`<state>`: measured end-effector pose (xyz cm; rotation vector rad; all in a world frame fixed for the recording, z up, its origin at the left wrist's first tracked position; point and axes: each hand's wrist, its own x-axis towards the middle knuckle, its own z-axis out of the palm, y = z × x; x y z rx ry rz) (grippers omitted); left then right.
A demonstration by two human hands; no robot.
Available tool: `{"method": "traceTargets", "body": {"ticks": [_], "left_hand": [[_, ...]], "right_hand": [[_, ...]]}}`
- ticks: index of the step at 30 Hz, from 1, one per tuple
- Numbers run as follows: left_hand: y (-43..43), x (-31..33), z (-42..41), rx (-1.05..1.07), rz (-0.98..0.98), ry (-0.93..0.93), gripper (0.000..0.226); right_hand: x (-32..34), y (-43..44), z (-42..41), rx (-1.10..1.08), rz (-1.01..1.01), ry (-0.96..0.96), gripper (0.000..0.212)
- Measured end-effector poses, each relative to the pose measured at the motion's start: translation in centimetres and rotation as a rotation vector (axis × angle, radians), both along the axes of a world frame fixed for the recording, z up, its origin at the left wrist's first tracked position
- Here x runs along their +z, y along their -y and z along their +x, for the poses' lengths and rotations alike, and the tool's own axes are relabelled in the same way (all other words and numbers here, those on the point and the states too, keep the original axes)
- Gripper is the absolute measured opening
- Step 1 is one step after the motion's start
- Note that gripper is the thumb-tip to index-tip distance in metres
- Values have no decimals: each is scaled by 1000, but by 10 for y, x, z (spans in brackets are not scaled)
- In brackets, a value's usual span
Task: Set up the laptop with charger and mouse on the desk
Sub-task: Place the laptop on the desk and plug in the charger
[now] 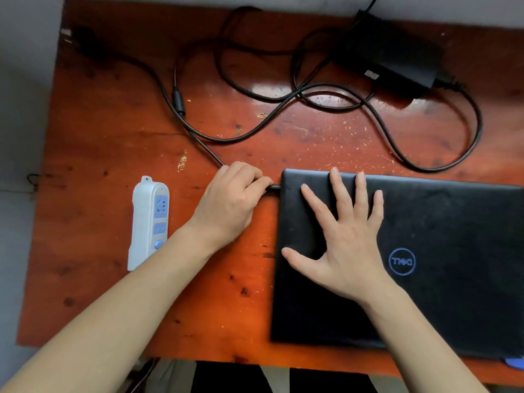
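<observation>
A closed black laptop [442, 282] with a blue round logo lies on the right half of the red-brown desk [119, 137]. My right hand [346, 239] rests flat on its lid, fingers spread. My left hand [229, 199] pinches the charger plug [273, 187] at the laptop's left edge, near the far corner. The black charger cable [283, 109] loops across the far part of the desk to the black power brick [391, 55] at the back right. No mouse can be made out; a small blue object [514, 362] peeks out at the bottom right edge.
A white power strip [149, 222] with blue sockets lies left of my left wrist. A black plug [82, 38] sits at the desk's far left corner. The desk's near edge runs just below the laptop. Grey floor lies to the left.
</observation>
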<state>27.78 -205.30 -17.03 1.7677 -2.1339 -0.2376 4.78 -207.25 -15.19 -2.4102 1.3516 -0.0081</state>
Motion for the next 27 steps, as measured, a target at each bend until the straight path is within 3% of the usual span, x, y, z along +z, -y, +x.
{"method": "traceTargets", "body": {"ticks": [9,13,16,19,23,27], "left_hand": [[-4,8,6,-30,15,-99,26],[8,23,33,158,-121,-170,25],[26,33,73,393,-120,-110,30],[54,38,119,650,28,55,52],[81,36,176,653,209,333,71],[87,27,193,530,216,431,37]], "right_hand": [[-7,-4,7,-34,-115,-71,97],[-13,-5,8,-34,-153,-107,96],[-15,-4,7,-32,-169,-112,95],[-15,-5,7,-33,-173,-124,95],[-15,-4,10,-35,-173,-145,95],[-14,-4,10,-34,-167,-160,95]]}}
